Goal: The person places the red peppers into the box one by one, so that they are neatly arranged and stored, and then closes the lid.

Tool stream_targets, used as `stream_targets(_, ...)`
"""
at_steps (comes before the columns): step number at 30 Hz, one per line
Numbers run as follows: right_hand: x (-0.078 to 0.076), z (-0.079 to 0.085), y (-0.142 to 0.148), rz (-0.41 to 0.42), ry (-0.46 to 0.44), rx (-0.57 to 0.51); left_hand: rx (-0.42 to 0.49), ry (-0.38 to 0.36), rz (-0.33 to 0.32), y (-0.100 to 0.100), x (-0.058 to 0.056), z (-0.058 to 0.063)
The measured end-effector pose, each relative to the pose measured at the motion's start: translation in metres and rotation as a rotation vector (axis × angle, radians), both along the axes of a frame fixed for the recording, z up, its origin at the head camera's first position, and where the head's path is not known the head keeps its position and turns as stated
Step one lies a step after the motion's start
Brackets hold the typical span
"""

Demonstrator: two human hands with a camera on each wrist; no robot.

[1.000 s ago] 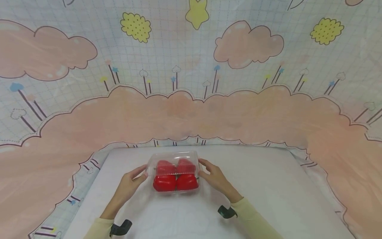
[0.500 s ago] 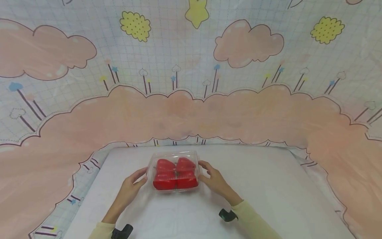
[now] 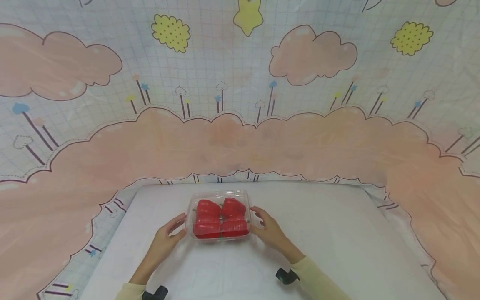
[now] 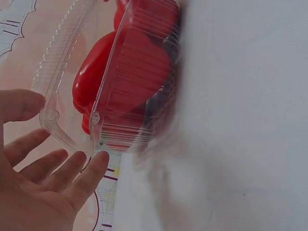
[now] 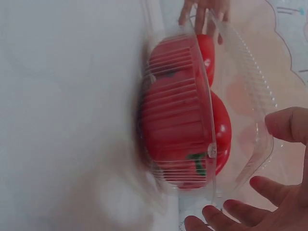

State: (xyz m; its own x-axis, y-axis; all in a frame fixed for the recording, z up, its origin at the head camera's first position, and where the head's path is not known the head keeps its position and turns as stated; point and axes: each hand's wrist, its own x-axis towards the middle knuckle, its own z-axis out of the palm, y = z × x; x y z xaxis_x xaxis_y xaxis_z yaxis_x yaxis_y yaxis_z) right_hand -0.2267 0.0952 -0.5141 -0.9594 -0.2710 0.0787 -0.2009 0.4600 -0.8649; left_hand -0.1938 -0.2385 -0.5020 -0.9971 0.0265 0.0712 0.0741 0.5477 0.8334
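A clear plastic clamshell box (image 3: pixel 241 196) rests on the white table, holding several red bell peppers (image 3: pixel 208 207). Its lid (image 4: pixel 54 60) is partly raised and tilts over the peppers, as the wrist views show. My left hand (image 3: pixel 165 239) is at the box's left side; its thumb touches the lid's edge, and its spread fingers lie by the corner. On the opposite side is my right hand (image 3: pixel 273 233), its thumb against the lid edge and its fingertips near the corner. A green stem (image 5: pixel 199 163) shows through the ribbed wall.
The white tabletop (image 3: pixel 330 233) extends around the box. Behind it hangs a printed cloth (image 3: pixel 240 146) with clouds and stars. Each wrist carries a small black camera, such as the right one (image 3: pixel 286 276).
The lid's ribbed front edge has come down towards me, uncovering the back peppers and crossing the front ones. Both hands have shifted slightly lower with it. The box has stayed in place.
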Motion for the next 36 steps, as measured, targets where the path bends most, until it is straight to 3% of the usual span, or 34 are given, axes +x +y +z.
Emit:
stream_targets(8, 0.001, -0.009, 0.003, 0.013, -0.07, -0.036, 0.034, -0.044, -0.001, -0.002, 0.002, -0.008)
stream_targets(16, 0.002, -0.016, 0.004, 0.027, -0.144, -0.081, 0.228, -0.098, -0.018, -0.002, 0.003, -0.016)
stream_targets(24, 0.002, -0.021, 0.003, 0.04, -0.164, -0.155, 0.303, -0.138, -0.014, -0.004, 0.005, -0.021)
stream_targets(29, 0.004, -0.022, 0.001, 0.033, -0.182, -0.18, 0.313, -0.159, 0.009, -0.004, 0.005, -0.022)
stream_targets(36, 0.004, -0.024, 0.0, -0.005, -0.189, -0.126, 0.269, -0.165, 0.063, 0.0, 0.003, -0.024)
